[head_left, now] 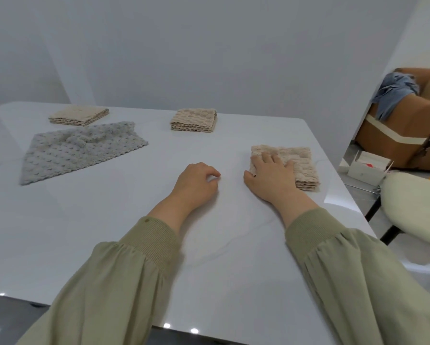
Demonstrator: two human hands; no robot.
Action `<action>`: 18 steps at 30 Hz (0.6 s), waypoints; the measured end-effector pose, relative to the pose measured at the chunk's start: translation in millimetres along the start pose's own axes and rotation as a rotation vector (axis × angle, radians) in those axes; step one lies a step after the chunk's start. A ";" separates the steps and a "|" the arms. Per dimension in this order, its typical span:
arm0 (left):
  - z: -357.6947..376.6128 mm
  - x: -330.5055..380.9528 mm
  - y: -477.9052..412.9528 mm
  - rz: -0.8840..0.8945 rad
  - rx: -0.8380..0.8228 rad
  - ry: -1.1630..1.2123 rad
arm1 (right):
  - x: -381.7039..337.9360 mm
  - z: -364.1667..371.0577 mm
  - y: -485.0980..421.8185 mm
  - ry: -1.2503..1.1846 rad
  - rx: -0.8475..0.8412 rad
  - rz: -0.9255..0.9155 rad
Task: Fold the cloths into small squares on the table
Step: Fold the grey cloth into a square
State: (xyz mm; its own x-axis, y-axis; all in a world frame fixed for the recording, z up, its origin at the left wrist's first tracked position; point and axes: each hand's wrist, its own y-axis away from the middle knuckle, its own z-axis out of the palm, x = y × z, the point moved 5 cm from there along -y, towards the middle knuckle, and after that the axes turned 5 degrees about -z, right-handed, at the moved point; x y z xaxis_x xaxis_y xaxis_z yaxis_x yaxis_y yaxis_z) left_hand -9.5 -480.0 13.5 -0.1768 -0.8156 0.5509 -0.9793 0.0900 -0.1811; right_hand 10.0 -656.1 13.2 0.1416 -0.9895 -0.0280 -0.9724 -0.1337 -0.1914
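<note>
3 folded beige squares (193, 120), 1 unfolded grey cloth (79, 148). Right of it: your right grip (271, 175) spread flat on one square, left grip (196, 180) loosely curled, empty.

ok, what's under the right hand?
The right hand lies flat on a folded beige cloth, a layered square on the white table. The palm covers the cloth's near-left corner, so that part can't be seen.

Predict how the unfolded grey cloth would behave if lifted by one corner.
Probably floppy: the grey cloth lies bunched and wrinkled near its far edge. Likely light, since it looks thin and lies flat. Its bumpy pile may drag rather than slide on the smooth table.
</note>
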 end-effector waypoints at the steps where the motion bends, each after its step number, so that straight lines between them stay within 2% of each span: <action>1: -1.5 -0.9 0.5 0.002 -0.003 0.006 | -2.1 -1.7 0.4 0.000 0.018 0.013; 3: -8.1 -6.7 1.4 0.006 0.001 0.002 | -16.4 -6.6 0.5 -0.019 0.075 0.005; 6: -30.5 -33.6 1.4 -0.043 0.055 -0.011 | -67.2 -8.4 -4.8 -0.094 0.125 -0.128; 12: -90.8 -121.5 0.6 -0.178 0.171 -0.100 | -170.0 10.9 -33.1 -0.262 0.047 -0.251; 16: -127.8 -173.2 -12.2 -0.154 0.262 -0.359 | -216.8 14.0 -55.3 -0.294 -0.006 -0.259; 18: -143.7 -198.1 -19.6 -0.228 0.289 -0.499 | -232.8 15.3 -64.8 -0.343 -0.036 -0.228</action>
State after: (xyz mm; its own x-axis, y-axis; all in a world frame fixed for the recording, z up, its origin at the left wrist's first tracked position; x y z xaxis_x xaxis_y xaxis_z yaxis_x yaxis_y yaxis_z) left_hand 30.7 -238.0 25.0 0.1690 -0.9714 0.1669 -0.9087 -0.2191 -0.3554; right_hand 43.0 -416.2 17.1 0.4016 -0.8596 -0.3159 -0.9141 -0.3551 -0.1958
